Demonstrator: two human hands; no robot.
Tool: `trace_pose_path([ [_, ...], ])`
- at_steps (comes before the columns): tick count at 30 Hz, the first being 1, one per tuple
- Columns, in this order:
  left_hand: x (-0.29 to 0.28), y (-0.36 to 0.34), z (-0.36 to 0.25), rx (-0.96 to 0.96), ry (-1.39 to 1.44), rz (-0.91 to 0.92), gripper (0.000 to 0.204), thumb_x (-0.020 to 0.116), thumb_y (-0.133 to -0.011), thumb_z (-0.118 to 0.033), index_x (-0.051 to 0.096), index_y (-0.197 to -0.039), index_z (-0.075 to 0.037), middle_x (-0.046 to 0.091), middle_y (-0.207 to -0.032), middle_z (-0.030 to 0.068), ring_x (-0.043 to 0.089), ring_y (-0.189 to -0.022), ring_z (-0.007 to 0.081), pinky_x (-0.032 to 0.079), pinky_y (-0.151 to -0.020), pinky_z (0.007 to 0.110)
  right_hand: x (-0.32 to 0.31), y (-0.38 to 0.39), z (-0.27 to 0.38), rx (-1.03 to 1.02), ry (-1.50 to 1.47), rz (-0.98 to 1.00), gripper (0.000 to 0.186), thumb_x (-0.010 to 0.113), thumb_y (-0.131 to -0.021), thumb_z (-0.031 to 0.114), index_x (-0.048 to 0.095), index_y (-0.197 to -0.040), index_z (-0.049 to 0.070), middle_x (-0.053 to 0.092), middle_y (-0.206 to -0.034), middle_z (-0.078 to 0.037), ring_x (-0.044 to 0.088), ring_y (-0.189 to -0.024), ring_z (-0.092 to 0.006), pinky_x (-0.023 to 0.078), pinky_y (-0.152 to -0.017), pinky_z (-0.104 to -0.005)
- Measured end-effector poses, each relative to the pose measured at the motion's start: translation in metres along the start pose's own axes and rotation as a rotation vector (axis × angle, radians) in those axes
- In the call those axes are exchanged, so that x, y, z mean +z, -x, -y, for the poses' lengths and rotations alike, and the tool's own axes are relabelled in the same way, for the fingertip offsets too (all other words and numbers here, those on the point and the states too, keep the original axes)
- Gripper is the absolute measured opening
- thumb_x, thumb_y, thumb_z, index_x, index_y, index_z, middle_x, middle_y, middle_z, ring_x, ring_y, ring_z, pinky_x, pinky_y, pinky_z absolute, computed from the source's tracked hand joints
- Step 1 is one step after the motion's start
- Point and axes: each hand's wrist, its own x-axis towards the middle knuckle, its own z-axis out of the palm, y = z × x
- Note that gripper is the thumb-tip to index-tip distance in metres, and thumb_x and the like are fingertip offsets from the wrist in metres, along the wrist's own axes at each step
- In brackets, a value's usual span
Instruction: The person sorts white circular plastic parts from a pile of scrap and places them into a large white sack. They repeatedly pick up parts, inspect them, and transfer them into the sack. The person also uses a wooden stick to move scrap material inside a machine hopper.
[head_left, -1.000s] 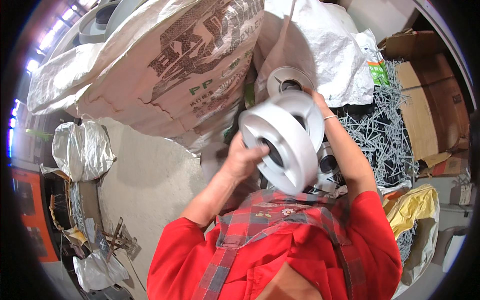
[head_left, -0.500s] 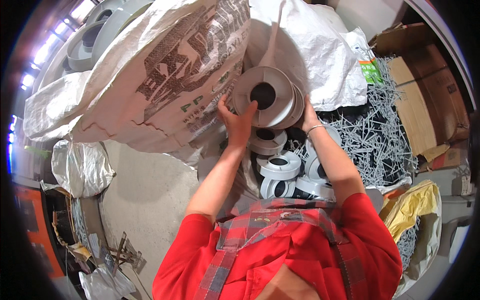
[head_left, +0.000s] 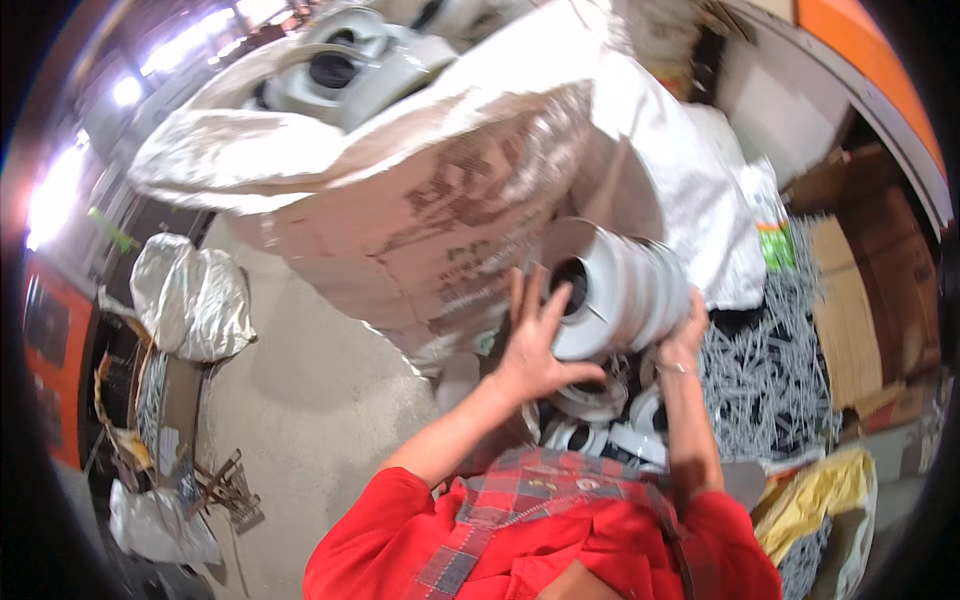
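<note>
Both hands carry one stack of white plastic spools (head_left: 620,290), held up just in front of the big woven sack (head_left: 400,200). The left hand (head_left: 535,345) lies spread flat over the near end of the stack, fingers wide; the right hand (head_left: 685,335) cups the far side from below. More spools (head_left: 600,420) lie below the stack. The step looks like lifting the stack toward the sack; it likely needs steady pressure from both ends so the stack stays together.
</note>
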Motion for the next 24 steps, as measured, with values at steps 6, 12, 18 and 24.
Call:
trace_pose_path([
  [6,-0.087,-0.073,-0.073,0.457,0.041,-0.443,0.077,0.075,-0.071,-0.041,0.046,-0.133,-0.004,0.023,-0.144,0.0291,0.022,-0.132,0.052,0.024,-0.106,0.056,0.097,0.088,0.122,-0.549,0.025,0.444,0.042,0.042,-0.095,0.034,0.054,-0.118,0.001,0.059,-0.115,-0.012,0.057,-0.106,-0.0231,0.045,-0.093,-0.0376],
  [12,-0.215,-0.158,-0.093,0.641,-0.439,-0.834,0.066,0.081,-0.066,-0.02,0.053,-0.121,0.0,0.054,-0.12,0.0164,0.054,-0.112,0.0303,0.046,-0.089,0.038,0.296,0.091,0.171,-1.038,0.419,0.862,0.044,0.045,-0.092,0.039,0.059,-0.105,0.0,0.06,-0.102,-0.015,0.059,-0.099,-0.0255,0.046,-0.086,-0.0375],
  [18,-0.326,-0.219,-0.041,-0.049,-0.546,-0.252,0.074,0.063,-0.077,-0.054,0.049,-0.13,-0.004,0.052,-0.127,0.0224,0.05,-0.118,0.0315,0.039,-0.098,0.039,0.389,0.06,0.125,-1.229,1.213,0.782,0.048,0.048,-0.09,0.045,0.064,-0.093,-0.001,0.062,-0.09,-0.018,0.061,-0.092,-0.0278,0.048,-0.078,-0.0374],
  [24,-0.332,-0.183,-0.009,-0.101,-0.787,0.053,0.083,0.06,-0.076,-0.061,0.047,-0.131,0.0,0.061,-0.112,0.023,0.058,-0.107,0.0334,0.045,-0.091,0.038,0.302,0.054,0.082,-1.699,1.241,0.807,0.043,0.064,-0.083,0.033,0.062,-0.096,-0.008,0.059,-0.105,-0.023,0.056,-0.101,-0.035,0.043,-0.09,-0.039],
])
